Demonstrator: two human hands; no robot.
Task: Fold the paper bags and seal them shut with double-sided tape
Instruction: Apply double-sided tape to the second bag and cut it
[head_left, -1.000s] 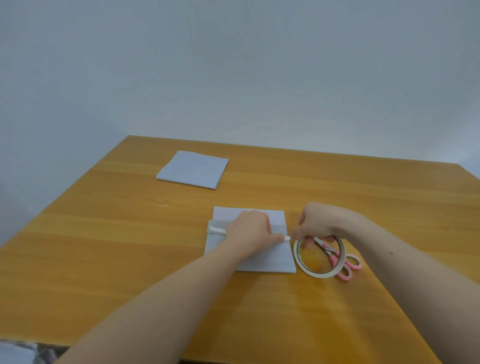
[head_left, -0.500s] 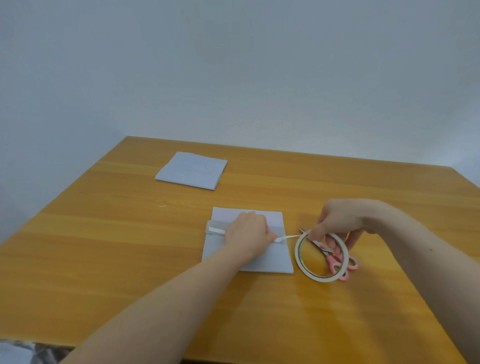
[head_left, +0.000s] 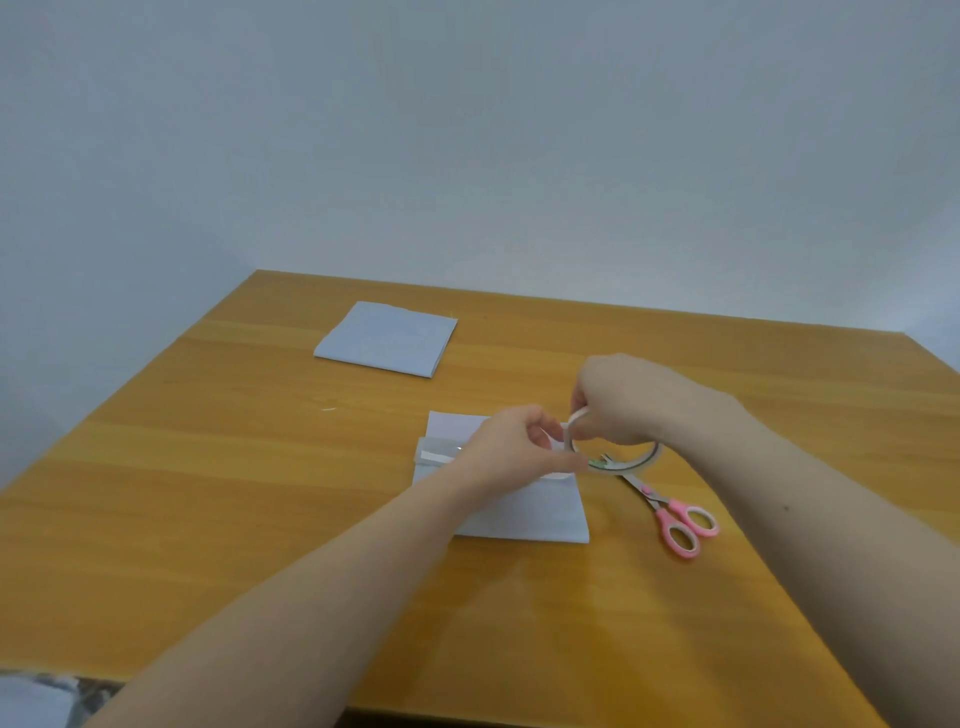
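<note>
fingers of the right hand grip the tape roll above the paper bag; left hand fingers pinch its rim, scissors lying just beside on the table.

Both hands hold tape roll (lifted).

White bags, pink-handled scissors, orange wooden table.

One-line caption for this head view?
Right hand lifts white tape roll; left hand pinches its strip over folded white paper bag.
</note>
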